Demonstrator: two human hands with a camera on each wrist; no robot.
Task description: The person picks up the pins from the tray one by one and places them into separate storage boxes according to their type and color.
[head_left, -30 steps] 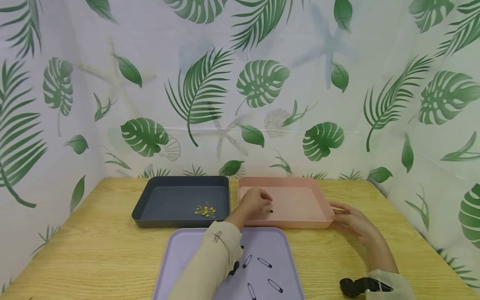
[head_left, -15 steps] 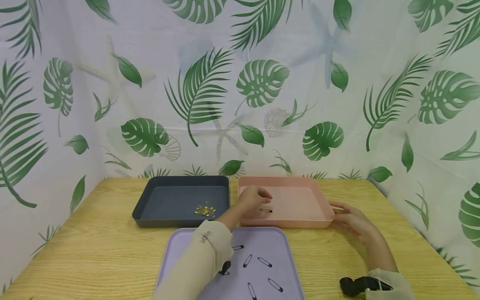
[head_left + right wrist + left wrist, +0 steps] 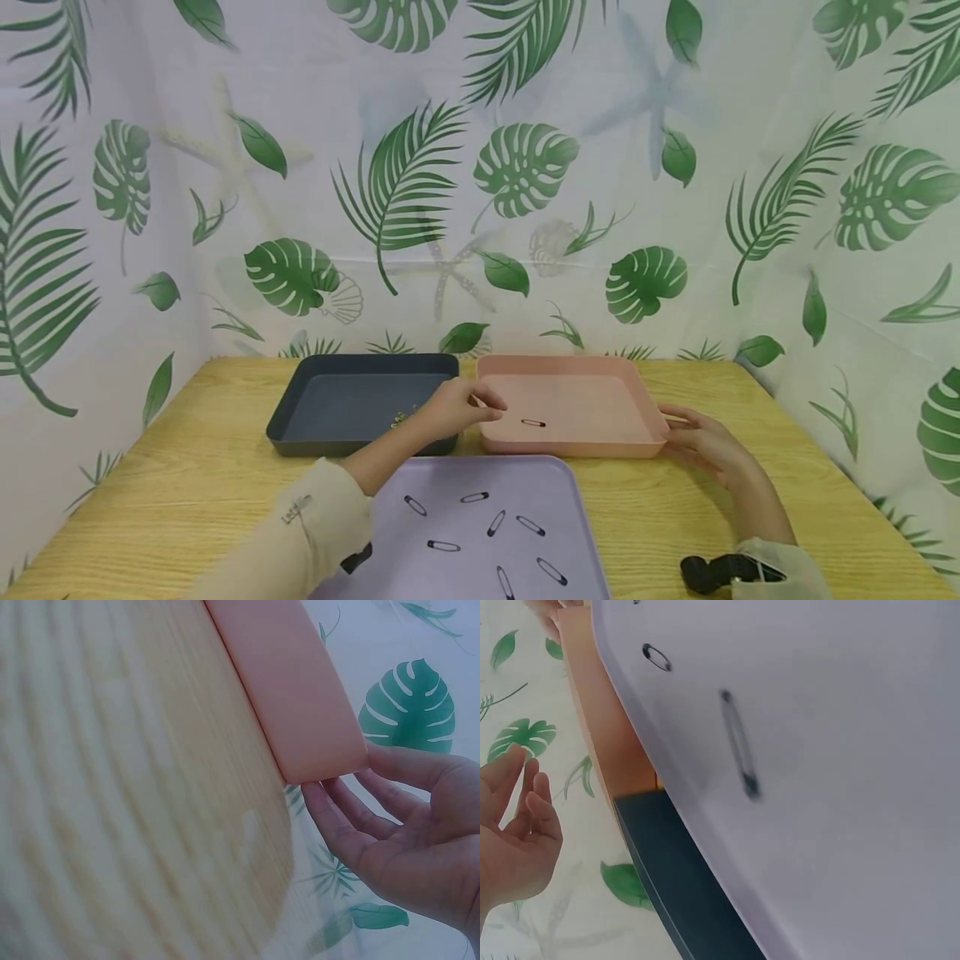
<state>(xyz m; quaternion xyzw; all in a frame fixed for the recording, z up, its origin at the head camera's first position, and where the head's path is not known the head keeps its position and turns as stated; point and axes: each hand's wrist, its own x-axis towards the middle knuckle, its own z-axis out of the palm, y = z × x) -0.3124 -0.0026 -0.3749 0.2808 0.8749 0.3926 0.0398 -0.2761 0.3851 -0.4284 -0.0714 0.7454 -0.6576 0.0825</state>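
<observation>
My left hand [image 3: 459, 407] hovers over the gap between the dark blue tray and the pink tray, its fingers loosely bent and holding nothing. In the left wrist view the same hand [image 3: 517, 832] shows bare fingertips. One black safety pin [image 3: 533, 423] lies inside the pink tray [image 3: 577, 448] near its front wall. My right hand [image 3: 708, 446] touches the pink tray's right end; in the right wrist view, extended fingers [image 3: 337, 825] and thumb rest against that end wall. Several black safety pins [image 3: 443, 547] are spread on the purple tray [image 3: 573, 500].
Gold safety pins [image 3: 398, 419] lie in the dark blue tray [image 3: 337, 447], partly hidden by my left hand. All three trays stand on a wooden table [image 3: 187, 500]. A leaf-patterned cloth [image 3: 450, 183] hangs behind and at both sides.
My left hand let go of a black safety pin, leaving it in the pink tray, then moved left toward the dark blue tray, uncovering more pins on the purple tray. My right hand stayed put.
</observation>
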